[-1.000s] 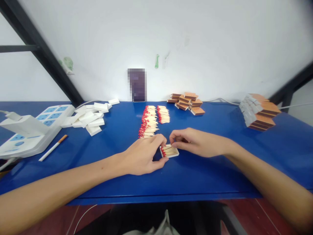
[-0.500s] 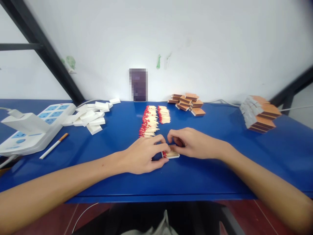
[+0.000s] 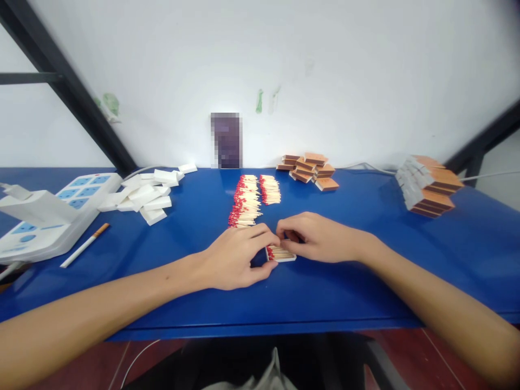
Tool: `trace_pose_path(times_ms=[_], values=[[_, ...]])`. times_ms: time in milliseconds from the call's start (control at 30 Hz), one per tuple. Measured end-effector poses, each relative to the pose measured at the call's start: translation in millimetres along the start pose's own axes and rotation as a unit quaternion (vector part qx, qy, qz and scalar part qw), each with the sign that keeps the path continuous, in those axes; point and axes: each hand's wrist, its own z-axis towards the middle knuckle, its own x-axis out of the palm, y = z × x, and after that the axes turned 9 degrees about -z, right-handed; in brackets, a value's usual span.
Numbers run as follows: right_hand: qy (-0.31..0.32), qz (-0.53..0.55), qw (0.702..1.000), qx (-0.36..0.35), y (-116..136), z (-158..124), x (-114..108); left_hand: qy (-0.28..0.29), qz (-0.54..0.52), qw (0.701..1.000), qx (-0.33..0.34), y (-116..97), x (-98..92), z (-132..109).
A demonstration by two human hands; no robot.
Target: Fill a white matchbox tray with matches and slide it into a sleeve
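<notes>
A small white matchbox tray [image 3: 289,259] lies on the blue table with red-tipped matches [image 3: 280,253] in it. My left hand [image 3: 239,257] grips the tray's left end, thumb at the near side and fingers at the far side. Curled over the tray's far right part is my right hand [image 3: 314,235], its thumb and fingers drawn together at the matches. Whatever is between those fingertips is hidden. Just beyond my left hand lies a long row of loose matches [image 3: 247,200], with a smaller pile of matches [image 3: 270,189] to its right.
White empty-looking trays [image 3: 146,192] are heaped at the left, beside a power strip [image 3: 77,216] and a cigarette [image 3: 85,245]. Orange-brown matchbox sleeves [image 3: 314,169] lie at the back, and more boxes [image 3: 433,187] are stacked right. A pixelated dark panel [image 3: 227,142] leans on the wall.
My right fingertips have shifted slightly left over the tray, closer to my left fingers. My left hand keeps its hold on the tray. The whole view has shifted slightly.
</notes>
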Motion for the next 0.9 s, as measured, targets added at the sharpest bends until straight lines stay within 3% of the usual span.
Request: trace_pose_path(times_ms=[267,667,900], values=[[0.003,0.004,1.0,0.001,-0.8,0.5,-0.2,-0.001,0.006,1.0,0.0,0.9,0.3,-1.0],[0.004,0.006,1.0,0.008,-2.0,-0.3,0.7,-0.006,-0.02,0.997,0.072,4.8,0.1,-2.2],[0.008,0.01,1.0,0.008,-1.4,-0.2,0.7,-0.011,-0.028,0.997,0.067,4.6,-0.2,-2.1]])
